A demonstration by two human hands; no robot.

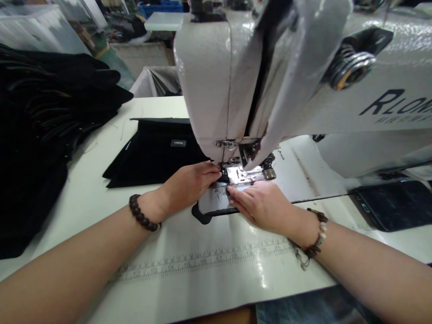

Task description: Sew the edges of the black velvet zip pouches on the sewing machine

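One heap of black fabric (pixel 37 135) fills the far left, soft, matte, stacked in loose folds on the white table (pixel 101 189), which is smooth and glossy. Next come flat black cut panels (pixel 151 153), square-edged, one with a small woven label. A dark wooden bead bracelet (pixel 141 215) sits on the left wrist. The left hand (pixel 192 182) has curled fingers, its tips pinching the small black piece (pixel 218 183) right at the presser foot (pixel 243 173), on the shiny scratched steel needle plate (pixel 216 200). A dark edge curls round the plate's front; I cannot tell if it is the same piece. The white enamel sewing machine (pixel 216 81) looms over it all, hard and rounded. The right hand (pixel 259 204) lies flat with its fingers pressed together, tips touching the plate just beside the piece, and a mixed bead bracelet (pixel 315 238) is on that wrist. A printed ruler strip (pixel 209 258) runs along the table below, and a dark glossy panel (pixel 391 204) sits far right. Judgement: the step is feeding a small part, so guide it from both sides with light, even pressure, with fingertips off the needle line and the edge square to the foot. The thin piece could slip or skew, so go slow.
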